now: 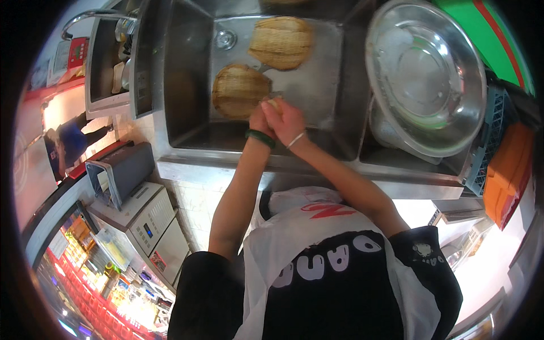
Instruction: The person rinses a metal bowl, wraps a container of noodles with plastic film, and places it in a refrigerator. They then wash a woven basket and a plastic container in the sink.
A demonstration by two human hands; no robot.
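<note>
My left hand (260,120), with a dark green bangle at its wrist, is pressed against my right hand (288,120), which wears a white band. They meet over the near part of a stainless steel sink basin (312,100). A small pale yellowish thing (277,106), perhaps a sponge or cloth, shows between the closed fingers; most of it is hidden. Just beyond my left hand, a round woven bamboo tray (240,91) lies in the basin. A second woven tray (280,42) lies farther off, near the round drain fitting (225,39).
A large steel bowl (425,72) leans tilted over the right-hand basin, above another container. Beyond it are a blue-grey plastic crate (488,136) and an orange object (508,174). On the left stand a grey bin (121,170) on a white machine (144,221), and another person (70,144).
</note>
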